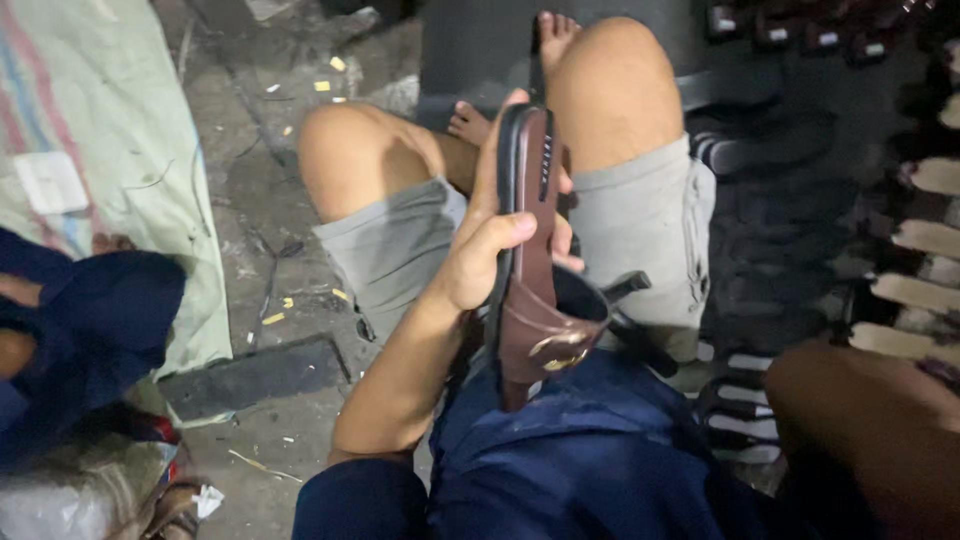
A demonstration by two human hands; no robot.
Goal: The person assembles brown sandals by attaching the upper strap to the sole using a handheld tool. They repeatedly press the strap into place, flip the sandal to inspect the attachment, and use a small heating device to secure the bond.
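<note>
Left hand [487, 235] is what I see first: it is clamped around a brown leather sandal [527, 250], thumb lying across the near edge and fingers wrapped behind the sole. My guess is the sandal is held on edge, toe pointing away, so its side seam faces up for a close look. Its wide strap with a brass buckle [560, 350] hangs at the end nearest me, resting against the dark blue clothing [590, 450] over my lap. I cannot tell what the right hand is doing; only fingertips [567, 245] show past the far side of the sandal, seemingly steadying it. Just right of the buckle a black-handled tool [630, 300] pokes out. Beyond the sandal sits another person in grey shorts [650, 220], bare knees on either side of it. Left of the sandal, on the gritty floor [250, 200], lie a dark flat slab [255, 375] and a pale green sheet [120, 150]. Right of it, rows of finished sandals [930, 250] lie stacked.
</note>
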